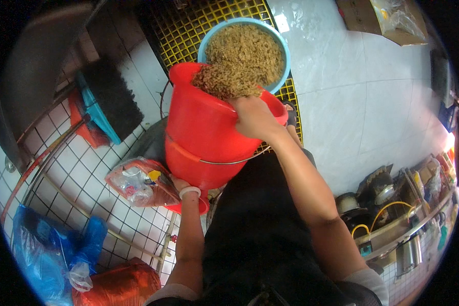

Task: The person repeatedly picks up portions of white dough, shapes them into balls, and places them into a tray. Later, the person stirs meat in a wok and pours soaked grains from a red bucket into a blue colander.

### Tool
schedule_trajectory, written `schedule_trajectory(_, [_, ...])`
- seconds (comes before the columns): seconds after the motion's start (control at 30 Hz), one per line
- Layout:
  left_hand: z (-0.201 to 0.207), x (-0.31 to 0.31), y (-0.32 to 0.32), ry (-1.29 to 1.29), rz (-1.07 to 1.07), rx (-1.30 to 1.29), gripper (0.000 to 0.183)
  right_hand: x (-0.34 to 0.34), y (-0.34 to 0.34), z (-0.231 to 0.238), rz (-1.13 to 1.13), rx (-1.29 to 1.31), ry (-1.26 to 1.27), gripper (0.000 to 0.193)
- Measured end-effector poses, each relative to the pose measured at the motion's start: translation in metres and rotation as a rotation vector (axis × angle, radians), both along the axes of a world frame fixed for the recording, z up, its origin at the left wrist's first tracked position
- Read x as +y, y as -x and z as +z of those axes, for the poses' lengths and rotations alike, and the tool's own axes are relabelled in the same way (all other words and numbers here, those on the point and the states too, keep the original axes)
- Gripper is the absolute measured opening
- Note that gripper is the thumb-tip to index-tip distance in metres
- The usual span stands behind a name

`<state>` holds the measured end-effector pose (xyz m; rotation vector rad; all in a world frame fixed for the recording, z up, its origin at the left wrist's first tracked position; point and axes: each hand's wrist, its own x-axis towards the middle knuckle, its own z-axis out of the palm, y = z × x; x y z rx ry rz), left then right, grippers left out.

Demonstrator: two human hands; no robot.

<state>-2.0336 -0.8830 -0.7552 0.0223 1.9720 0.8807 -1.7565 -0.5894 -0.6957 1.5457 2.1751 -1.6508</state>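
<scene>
A large red bucket (204,137) leans forward with its mouth at a light-blue basin (286,56). Brown, crumbly, moist stuff (247,51) fills the basin, and more of it lies at the bucket's lip. My left hand (180,185), with a pale bracelet at the wrist, is closed against the bucket's lower end; some fingers are hidden behind it. Over the near rim reaches my right hand (255,118), bent at the knuckles beside the crumbly stuff. Its fingertips are hidden, so its grip cannot be made out. The bucket's wire handle (234,162) hangs down its near side.
Yellow grating (181,38) lies under the basin. At left are a blue dustpan-like scoop (99,109), a clear bag (132,188), a blue plastic bag (41,255) and a red sack (122,285). A cardboard box (359,15) stands far right; cluttered pots (349,206) sit lower right.
</scene>
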Motion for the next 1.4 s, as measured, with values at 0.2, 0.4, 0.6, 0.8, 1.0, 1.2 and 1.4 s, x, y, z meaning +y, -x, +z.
schedule_trajectory(0.2, [-0.006,0.034,-0.022,-0.001,0.592,-0.201,0.054,0.014,-0.012,0.003,-0.085,0.004,-0.061,0.019])
schedule_trajectory(0.4, [0.039,0.013,-0.022,-0.018,0.712,-0.208,0.052,-0.005,0.009,-0.005,0.036,0.007,0.050,0.028])
schedule_trajectory(0.6, [-0.004,0.013,-0.028,0.047,0.574,-0.130,0.053,-0.009,0.007,-0.001,0.077,-0.003,-0.059,0.033])
schedule_trajectory(0.8, [-0.028,-0.048,-0.008,0.350,0.466,-0.101,0.051,-0.042,0.021,0.013,0.201,-0.026,-0.029,0.029])
schedule_trajectory(1.0, [0.043,0.044,-0.008,0.303,0.248,0.123,0.047,-0.109,0.060,0.026,0.236,-0.054,0.037,0.014])
schedule_trajectory(1.2, [0.043,0.130,-0.061,0.139,-0.314,0.459,0.033,-0.162,0.086,0.001,0.206,0.093,-0.078,0.021])
schedule_trajectory(1.4, [0.022,0.094,-0.018,0.047,-0.167,0.264,0.050,-0.104,-0.009,-0.094,-0.473,0.367,-0.151,0.035])
